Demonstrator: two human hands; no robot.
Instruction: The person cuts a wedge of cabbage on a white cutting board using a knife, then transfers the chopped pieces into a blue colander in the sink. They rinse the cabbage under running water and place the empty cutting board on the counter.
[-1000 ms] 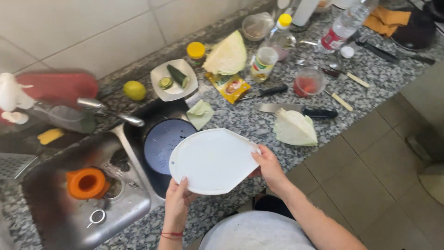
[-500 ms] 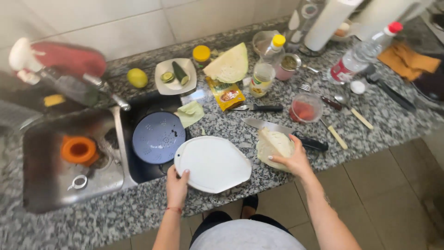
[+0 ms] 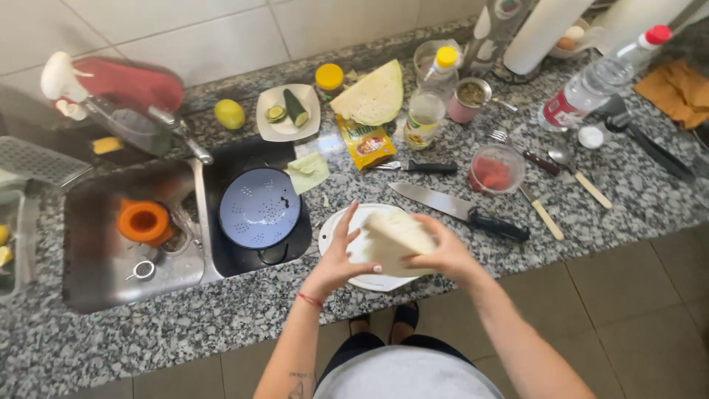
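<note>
Right hand (image 3: 443, 255) grips a cabbage wedge (image 3: 395, 238) from its 3 o'clock side, fingers curled over the top. Left hand (image 3: 341, 255) is spread wide, fingertips steadying the wedge's 9 o'clock face, palm over the white board (image 3: 336, 229).

Change: half a second ago the wedge lay on the counter (image 3: 221, 318) at 3 o'clock of the board, with only the right hand on it; the left hand rested at the board's near edge. Now the wedge sits over the board, held between both hands. A second ago both hands were carrying the board itself. So: board placed, wedge brought to it.

Wedge position: over the board's 3 o'clock half, at or just above its surface; contact can't be told.

Orientation: long axis runs roughly 10 to 4 o'clock, pale cut face upward; narrower end seems to point toward 10.

Nearby: big knife (image 3: 458, 209) just beyond at 1 o'clock, handle toward 4. Blue colander (image 3: 260, 208) in the sink at 9 o'clock. Second cabbage piece (image 3: 373, 96) at 12 o'clock.
</note>
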